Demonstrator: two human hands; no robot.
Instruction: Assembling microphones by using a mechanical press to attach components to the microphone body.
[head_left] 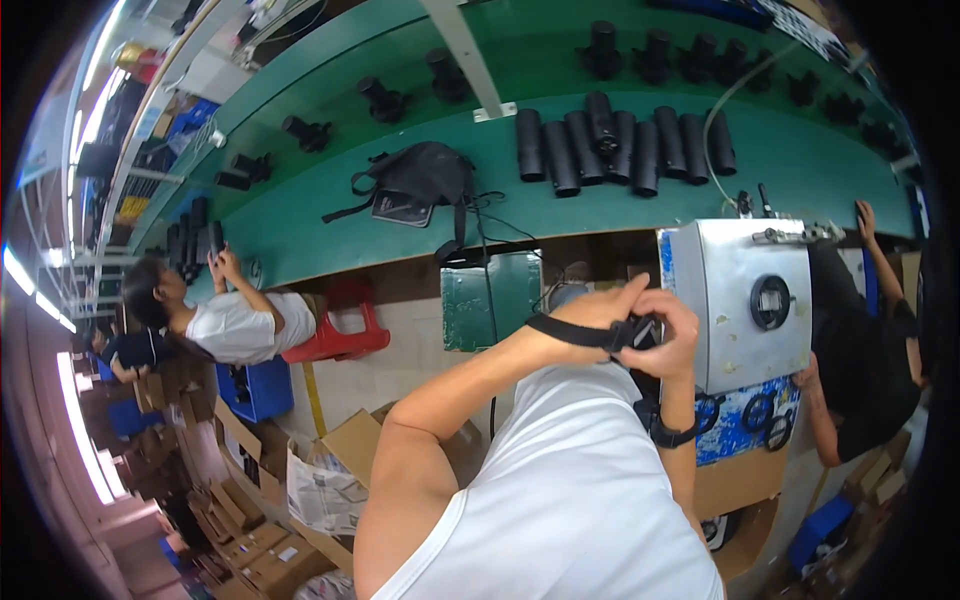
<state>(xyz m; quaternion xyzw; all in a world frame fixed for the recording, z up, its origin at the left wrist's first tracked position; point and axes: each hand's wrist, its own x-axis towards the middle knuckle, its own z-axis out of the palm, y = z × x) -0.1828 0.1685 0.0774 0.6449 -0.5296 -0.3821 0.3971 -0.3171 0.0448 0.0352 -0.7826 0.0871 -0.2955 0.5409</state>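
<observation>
A black strap (570, 332) with a dark buckle-like piece runs across my left wrist in front of my torso. My left hand (605, 303) has its fingers stretched out toward the right, partly overlapped by my other hand. Curled round the dark end of the strap beside that wrist is my right hand (672, 325), closed on it; the fingers hide part of the piece. My right wrist carries a black wristband (672, 430). Both hands meet just left of a silver metal box (752, 300) with a round black ring (771, 302) on top.
Black cylinders (645, 155) and a black bag (425, 185) lie on the green bench (300, 220). A green stool (490, 300) stands below it. People work at left (240, 325) and right (860, 330). Cardboard boxes (275, 560) and a red stool (345, 325) are at left.
</observation>
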